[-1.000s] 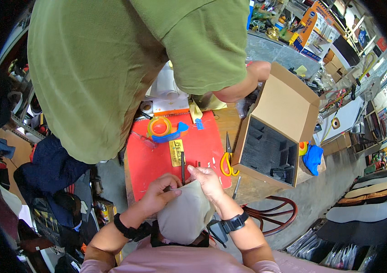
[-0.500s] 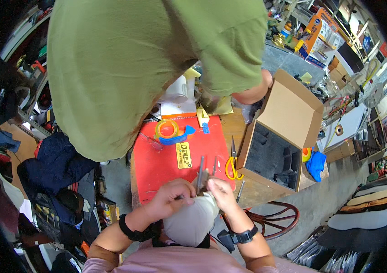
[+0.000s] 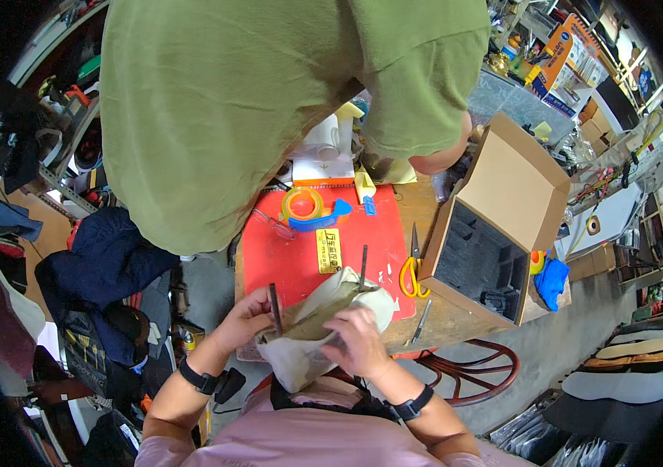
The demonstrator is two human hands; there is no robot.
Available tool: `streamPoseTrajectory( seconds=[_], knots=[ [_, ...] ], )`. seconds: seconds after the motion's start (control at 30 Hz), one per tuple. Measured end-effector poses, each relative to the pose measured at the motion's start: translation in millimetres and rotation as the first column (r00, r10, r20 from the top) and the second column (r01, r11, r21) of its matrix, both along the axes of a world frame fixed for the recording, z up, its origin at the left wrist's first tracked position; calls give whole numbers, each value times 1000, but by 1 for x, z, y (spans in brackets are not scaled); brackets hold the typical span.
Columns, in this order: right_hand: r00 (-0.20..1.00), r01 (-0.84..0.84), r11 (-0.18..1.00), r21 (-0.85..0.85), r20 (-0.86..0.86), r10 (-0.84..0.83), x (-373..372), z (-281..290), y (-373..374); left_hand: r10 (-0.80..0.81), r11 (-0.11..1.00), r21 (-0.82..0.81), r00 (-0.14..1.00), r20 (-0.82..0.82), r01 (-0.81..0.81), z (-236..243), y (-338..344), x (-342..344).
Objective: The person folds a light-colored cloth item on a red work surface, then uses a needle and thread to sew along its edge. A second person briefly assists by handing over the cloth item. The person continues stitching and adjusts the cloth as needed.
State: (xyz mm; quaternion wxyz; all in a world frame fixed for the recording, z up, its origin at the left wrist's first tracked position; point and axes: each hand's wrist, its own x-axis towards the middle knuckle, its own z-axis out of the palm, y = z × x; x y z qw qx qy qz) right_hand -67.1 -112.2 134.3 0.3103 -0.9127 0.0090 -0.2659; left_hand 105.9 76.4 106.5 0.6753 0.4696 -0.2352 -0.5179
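A grey-beige headrest (image 3: pixel 288 366) with two dark posts rests tilted at the near edge of the table, close to my body. One post (image 3: pixel 275 311) rises by my left hand; the other post (image 3: pixel 363 266) stands at the far right. Its pale cover gapes between them, showing a greenish-brown inside. My left hand (image 3: pixel 246 321) is closed on the cover's left edge beside the post. With bent fingers, my right hand (image 3: pixel 358 342) grips the near side of the cover; the fingertips are partly hidden.
On the red mat (image 3: pixel 265 268) lie an orange tape roll (image 3: pixel 302 205) and a blue dispenser (image 3: pixel 322 220). Yellow-handled scissors (image 3: pixel 412 277) and a thin blade-like tool (image 3: pixel 420 323) lie beside an open cardboard box (image 3: pixel 530 167). A person in green (image 3: pixel 230 124) leans over the table's far side.
The headrest has been turned and tipped, so its posts now stand wide apart and the cover's opening shows. My hands have moved apart, the left outward and the right lower.
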Motion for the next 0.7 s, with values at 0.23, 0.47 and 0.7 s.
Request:
streamPoseTrajectory(
  seconds=[0.23,0.47,0.7],
  knots=[
    [890,457,496,739,-382,-250,-18,-72,-67,-244,960,270,709,662,79,22,-36,-2],
    [839,531,657,535,-442,-317,-43,-59,-44,-385,918,244,553,739,312,27,-41,4],
    [886,410,782,470,-409,-218,-72,-56,-13,-507,857,482,478,717,185,8,-15,1]
  ],
)
